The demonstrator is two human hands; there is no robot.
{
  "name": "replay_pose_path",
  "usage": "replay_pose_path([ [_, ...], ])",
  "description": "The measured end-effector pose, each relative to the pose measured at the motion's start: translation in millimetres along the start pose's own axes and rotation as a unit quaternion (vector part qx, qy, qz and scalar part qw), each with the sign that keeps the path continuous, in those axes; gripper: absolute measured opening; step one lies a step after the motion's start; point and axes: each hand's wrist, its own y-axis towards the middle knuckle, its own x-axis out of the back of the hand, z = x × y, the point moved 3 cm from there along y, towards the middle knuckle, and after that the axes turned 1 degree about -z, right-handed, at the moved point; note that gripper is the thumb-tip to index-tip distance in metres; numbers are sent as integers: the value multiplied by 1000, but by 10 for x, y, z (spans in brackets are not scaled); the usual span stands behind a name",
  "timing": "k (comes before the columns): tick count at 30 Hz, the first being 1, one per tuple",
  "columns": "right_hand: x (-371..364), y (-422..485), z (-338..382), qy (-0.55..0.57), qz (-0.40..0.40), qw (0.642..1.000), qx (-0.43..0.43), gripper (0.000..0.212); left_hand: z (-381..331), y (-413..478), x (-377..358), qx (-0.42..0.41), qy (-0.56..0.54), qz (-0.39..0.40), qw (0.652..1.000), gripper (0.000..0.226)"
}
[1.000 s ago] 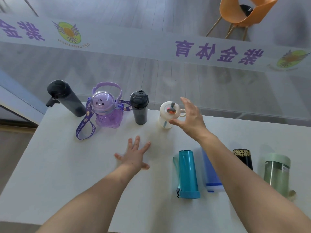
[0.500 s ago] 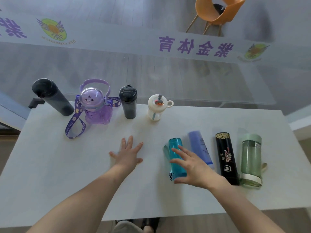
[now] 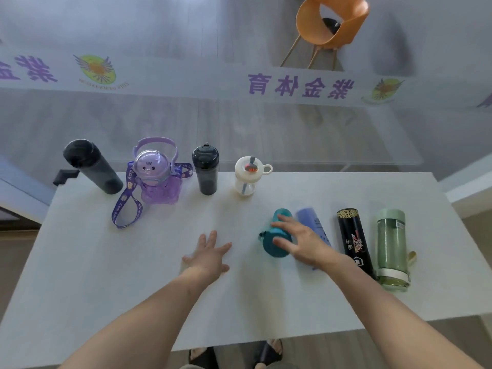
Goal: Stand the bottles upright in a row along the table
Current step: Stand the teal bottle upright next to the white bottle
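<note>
bottles are what i am sorting, and four of them lie down near me on the right side of the table [image 3: 106, 288]. closest to me, my left hand [image 3: 209, 255] is flat on the table with its fingers spread, holding nothing. it has not moved in the last second.

my right hand [image 3: 300, 242] is on the teal bottle [image 3: 275, 235]. a second ago that hand was far away by the white cup; now it has come back near and wrapped around the teal bottle, thumb on the left side and fingers over the top. half a second ago the bottle lay flat. now it looks tipped up, so i think i am starting to lift it, but i cannot tell if it has left the table.

just to the right of it lies the light purple bottle [image 3: 310, 221], partly behind my hand. next comes the black bottle [image 3: 352, 241] with gold on it, then the green bottle [image 3: 391, 246], far right. all three are on their sides.

far from me, four bottles already stand in a row: the dark gray bottle [image 3: 91, 167] on the left, the purple bunny bottle [image 3: 157, 177] with its strap [image 3: 125, 206], the small black bottle [image 3: 206, 169], and the white cup [image 3: 247, 178].

so half is done. i think the teal one goes next, to the right of the white cup.
</note>
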Motion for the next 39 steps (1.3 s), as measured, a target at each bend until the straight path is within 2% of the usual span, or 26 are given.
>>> replay_pose_path([
  [2,183,142,47,93,-22,995,-38,39,-44,-27,8,6,-13,5,1000,73],
  [4,358,305,59,139,-37,988,-63,32,-110,-36,16,15,-26,5,1000,75],
  [10,736,709,27,199,-51,976,-72,22,-355,-16,-87,70,-33,-9,997,94],
  [14,820,830,-39,206,-83,973,-55,22,-556,25,-168,115,-43,-44,992,93],
  [19,892,837,-122,203,-120,972,-14,19,-893,188,-209,119,-46,-63,990,91],
  [23,914,777,-214,204,-109,973,-7,34,-1074,306,-255,138,-49,-80,986,91],
  [26,914,725,-235,149,-93,984,11,67,-1144,366,-265,131,-46,-85,987,92],
  [28,897,700,-222,111,-107,988,33,79,-1196,395,-269,132,-47,-85,987,93],
  [32,941,763,-224,84,-126,986,68,78,-1299,459,-199,127,-33,-85,988,97],
  [36,1123,925,-314,89,-133,986,46,85,-1478,575,-74,105,-45,-62,991,107],
  [39,1248,1009,-379,127,-146,981,33,82,-1589,635,-48,98,-65,-34,992,113],
])
